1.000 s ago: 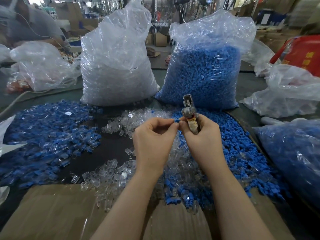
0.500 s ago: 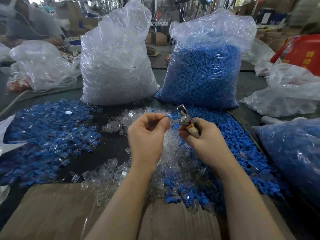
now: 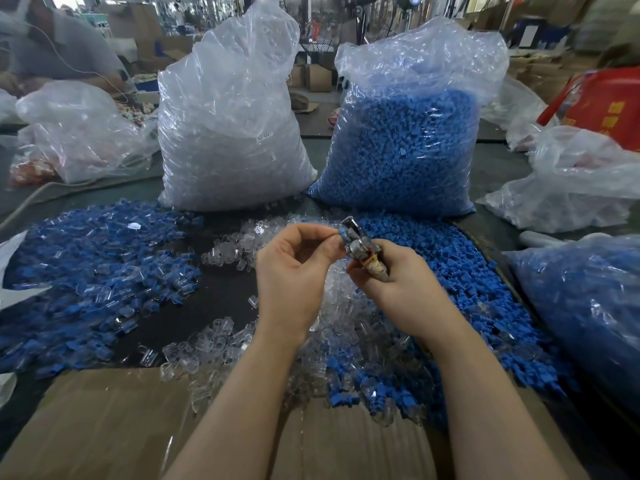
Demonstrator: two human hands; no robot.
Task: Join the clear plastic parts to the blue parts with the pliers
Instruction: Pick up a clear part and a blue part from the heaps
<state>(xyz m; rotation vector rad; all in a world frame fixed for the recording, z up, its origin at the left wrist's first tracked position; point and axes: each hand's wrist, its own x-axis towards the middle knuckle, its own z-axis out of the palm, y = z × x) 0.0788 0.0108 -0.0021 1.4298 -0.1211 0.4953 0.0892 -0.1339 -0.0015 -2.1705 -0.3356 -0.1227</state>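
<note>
Between my two hands, at the pliers' head, lies the relation that decides the coming move. My right hand (image 3: 398, 289) is curled round the taped handles of the pliers (image 3: 356, 242), whose long axis runs from that palm up and to the left, metal head uppermost. My left hand (image 3: 294, 268) stands just left of the pliers; its thumb and forefinger pinch a small blue part (image 3: 341, 233) against the near side of the head. Whether a clear part is already seated on it, and how far apart the jaws stand, I cannot tell. The left hand is the nearer to the part; the right hand supplies the squeeze. I judge the next step to be seating the piece between the jaws and then pressing.

Below the pliers, loose clear plastic parts (image 3: 221, 344) are strewn over the table (image 3: 214, 289), mixed with blue ones toward me. Right of the pliers runs a heap of blue parts (image 3: 460, 271). Left of the pliers, well apart, lies a pile of blue-and-clear pieces (image 3: 86, 265), joined ones as I judge. Beyond the pliers stand a bag of clear parts (image 3: 228, 133) and, to its right, a bag of blue parts (image 3: 405, 147).
</note>
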